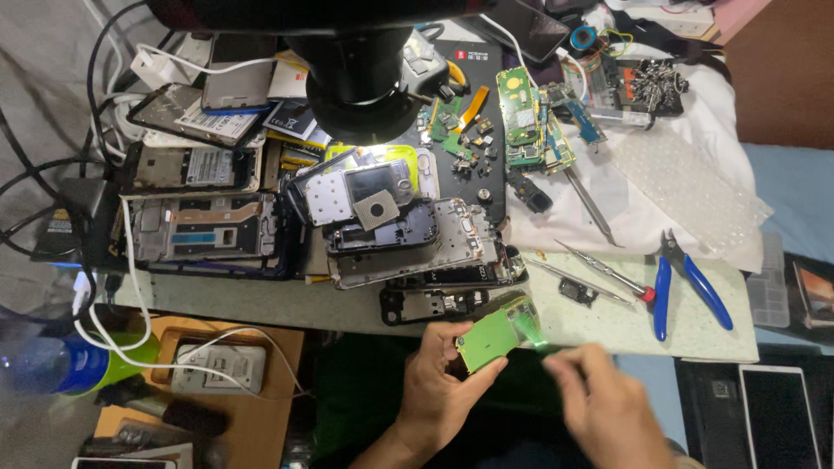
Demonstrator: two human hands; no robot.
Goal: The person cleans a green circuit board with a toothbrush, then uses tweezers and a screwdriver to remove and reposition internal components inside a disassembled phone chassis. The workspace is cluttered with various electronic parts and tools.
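Green board (488, 340) in L hand (443, 382)

Right hand (604, 408) is motion-blurred; finger positions cannot be made out, nor whether it grips anything. Its wrist is cut off by the bottom edge. Left hand (443, 382) covers the lower corner of the green board (488, 340); the board's right end smears into a green blur. The microscope (360, 65) is cut by the top edge and hides the bench beneath it. Stacked phone frames (408, 239) overlap, concealing those below. Small chips (473, 143) on the mat are too small to identify.
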